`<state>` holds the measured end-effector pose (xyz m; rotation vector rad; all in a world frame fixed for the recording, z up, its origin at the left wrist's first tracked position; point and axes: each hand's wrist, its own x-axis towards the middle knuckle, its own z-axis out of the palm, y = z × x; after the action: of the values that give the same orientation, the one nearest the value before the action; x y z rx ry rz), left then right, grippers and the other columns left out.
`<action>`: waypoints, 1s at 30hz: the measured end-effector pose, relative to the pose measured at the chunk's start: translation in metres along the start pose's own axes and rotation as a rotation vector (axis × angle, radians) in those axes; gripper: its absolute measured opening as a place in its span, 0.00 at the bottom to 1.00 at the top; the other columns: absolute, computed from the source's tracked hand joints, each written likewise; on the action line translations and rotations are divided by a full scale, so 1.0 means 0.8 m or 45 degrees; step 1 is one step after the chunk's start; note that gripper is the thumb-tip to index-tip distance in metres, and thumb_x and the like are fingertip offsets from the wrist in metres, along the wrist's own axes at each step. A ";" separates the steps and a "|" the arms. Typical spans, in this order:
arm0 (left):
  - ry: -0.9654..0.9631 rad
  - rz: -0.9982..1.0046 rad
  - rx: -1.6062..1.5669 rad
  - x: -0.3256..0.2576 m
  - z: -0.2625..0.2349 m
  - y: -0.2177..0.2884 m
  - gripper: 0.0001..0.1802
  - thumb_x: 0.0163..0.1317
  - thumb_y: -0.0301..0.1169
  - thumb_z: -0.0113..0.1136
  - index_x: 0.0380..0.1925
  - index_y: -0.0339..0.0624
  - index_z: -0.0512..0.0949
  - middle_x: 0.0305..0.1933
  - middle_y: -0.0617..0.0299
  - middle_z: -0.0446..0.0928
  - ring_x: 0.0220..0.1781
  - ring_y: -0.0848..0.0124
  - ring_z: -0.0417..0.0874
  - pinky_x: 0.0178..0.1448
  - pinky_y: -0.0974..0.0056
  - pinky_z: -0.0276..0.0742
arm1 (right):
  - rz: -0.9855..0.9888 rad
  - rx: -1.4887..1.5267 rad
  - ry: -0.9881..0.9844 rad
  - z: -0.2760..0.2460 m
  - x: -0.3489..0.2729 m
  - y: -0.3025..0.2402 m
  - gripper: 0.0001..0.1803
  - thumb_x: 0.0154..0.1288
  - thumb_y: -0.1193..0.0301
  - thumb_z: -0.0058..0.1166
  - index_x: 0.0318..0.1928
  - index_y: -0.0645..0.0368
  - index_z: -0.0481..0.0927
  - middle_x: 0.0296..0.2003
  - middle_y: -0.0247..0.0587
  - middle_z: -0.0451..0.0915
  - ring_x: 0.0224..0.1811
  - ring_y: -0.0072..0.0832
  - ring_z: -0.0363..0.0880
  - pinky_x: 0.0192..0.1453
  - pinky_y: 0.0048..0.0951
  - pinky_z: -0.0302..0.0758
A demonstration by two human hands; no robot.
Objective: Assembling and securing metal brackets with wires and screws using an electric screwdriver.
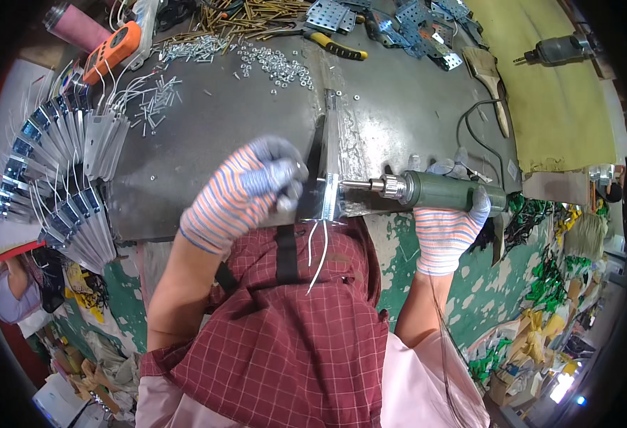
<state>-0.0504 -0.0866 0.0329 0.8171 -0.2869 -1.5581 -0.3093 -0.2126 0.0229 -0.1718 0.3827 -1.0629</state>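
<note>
My right hand [445, 232], in a striped glove, is wrapped round a dark green electric screwdriver [434, 191]. The driver lies level, its bit pointing left, with the tip beside the near end of a long, narrow strip-like part [331, 146]. Two white wires [319, 260] hang from that end over the table edge. Just left of the strip is my left hand [238, 189], gloved alike, its fingers curled together. Whatever the left fingertips hold, if anything, is hidden.
Loose screws [196, 48] and nuts [274, 65] lie at the back, near yellow-handled pliers [335, 46]. Wired strips [78, 221] fan out at left beside an orange device [112, 51]. A brush [490, 78] and black cable [474, 114] lie right; another driver [556, 51] is farther right.
</note>
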 end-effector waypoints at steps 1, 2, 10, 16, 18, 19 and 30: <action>-0.065 -0.076 -0.135 -0.002 -0.004 -0.010 0.09 0.64 0.27 0.59 0.44 0.41 0.75 0.37 0.59 0.80 0.34 0.73 0.81 0.33 0.72 0.74 | 0.003 0.037 0.019 -0.004 0.001 0.000 0.20 0.54 0.61 0.61 0.44 0.60 0.82 0.45 0.39 0.83 0.54 0.38 0.77 0.72 0.58 0.56; -0.129 -0.150 -0.270 -0.002 -0.006 -0.020 0.09 0.64 0.26 0.59 0.44 0.41 0.75 0.38 0.57 0.80 0.34 0.72 0.81 0.33 0.72 0.75 | 0.007 0.074 0.037 -0.006 0.002 0.001 0.20 0.54 0.61 0.61 0.44 0.60 0.82 0.45 0.39 0.83 0.54 0.37 0.76 0.72 0.57 0.56; -0.200 -0.199 -0.354 0.010 -0.018 -0.030 0.12 0.65 0.24 0.56 0.48 0.39 0.76 0.39 0.54 0.82 0.36 0.69 0.84 0.39 0.66 0.82 | -0.030 0.024 0.124 -0.002 0.003 0.006 0.18 0.53 0.62 0.61 0.41 0.60 0.82 0.40 0.37 0.83 0.51 0.36 0.77 0.72 0.57 0.56; -0.181 -0.186 -0.334 0.009 -0.012 -0.028 0.12 0.64 0.24 0.56 0.47 0.37 0.76 0.39 0.54 0.82 0.33 0.69 0.84 0.37 0.68 0.82 | -0.070 0.039 0.116 0.008 0.001 0.012 0.15 0.51 0.66 0.61 0.39 0.58 0.81 0.37 0.38 0.83 0.46 0.37 0.79 0.73 0.60 0.55; -0.149 -0.182 -0.277 0.008 -0.009 -0.027 0.11 0.63 0.25 0.58 0.45 0.37 0.76 0.35 0.57 0.81 0.31 0.72 0.83 0.36 0.69 0.81 | -0.083 0.018 0.117 0.009 0.001 0.012 0.15 0.51 0.66 0.61 0.39 0.58 0.81 0.37 0.38 0.83 0.45 0.37 0.79 0.73 0.62 0.54; -0.151 -0.184 -0.277 0.007 -0.004 -0.025 0.11 0.63 0.25 0.58 0.45 0.37 0.76 0.35 0.57 0.81 0.31 0.72 0.83 0.36 0.69 0.81 | -0.090 0.015 0.118 0.009 0.001 0.012 0.14 0.51 0.66 0.61 0.39 0.58 0.81 0.37 0.38 0.83 0.45 0.37 0.79 0.73 0.62 0.54; 0.595 0.523 0.854 -0.016 0.051 -0.058 0.04 0.65 0.24 0.57 0.39 0.37 0.75 0.32 0.64 0.78 0.32 0.80 0.75 0.37 0.72 0.74 | -0.107 0.035 -0.029 0.024 -0.001 0.018 0.16 0.53 0.67 0.60 0.42 0.57 0.79 0.37 0.37 0.80 0.46 0.35 0.76 0.75 0.62 0.49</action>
<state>-0.1132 -0.0774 0.0377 1.5040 -0.6034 -0.8408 -0.2909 -0.2057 0.0363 -0.1764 0.3422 -1.1480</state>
